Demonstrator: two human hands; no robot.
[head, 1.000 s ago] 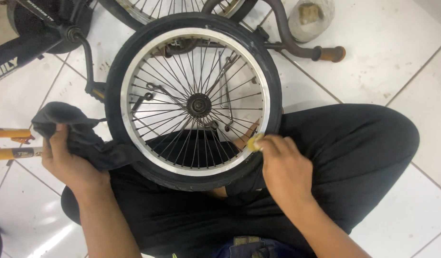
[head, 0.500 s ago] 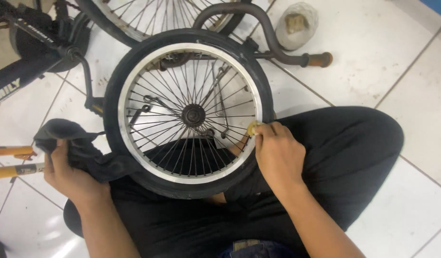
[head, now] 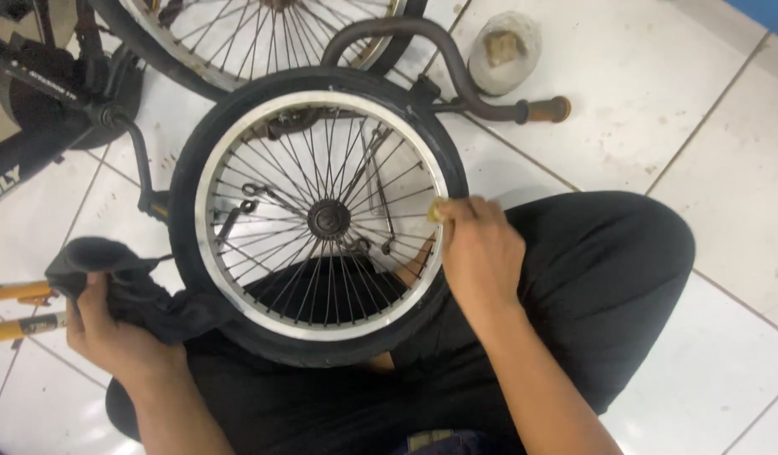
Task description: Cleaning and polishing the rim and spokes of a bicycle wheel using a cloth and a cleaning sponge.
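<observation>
A small bicycle wheel (head: 317, 337) with a black tyre, silver rim and thin spokes lies flat on my lap. My right hand (head: 480, 253) rests on the right side of the rim, its fingertips pinched on a small yellowish piece (head: 437, 211) against the rim. At the wheel's lower left, my left hand (head: 111, 333) grips a dark rubber inner tube (head: 123, 278) bunched beside the tyre. Loose wrenches (head: 262, 195) lie on the floor under the spokes.
A bicycle frame (head: 35, 143) and a second wheel (head: 237, 42) lie on the white tiled floor above. A dark handlebar (head: 456, 80) curves past a small grey tub (head: 505, 50). Yellow-handled tool (head: 18, 312) at the left edge.
My right hand has slid up along the right side of the rim with the yellowish piece. The left hand keeps its hold on the tube.
</observation>
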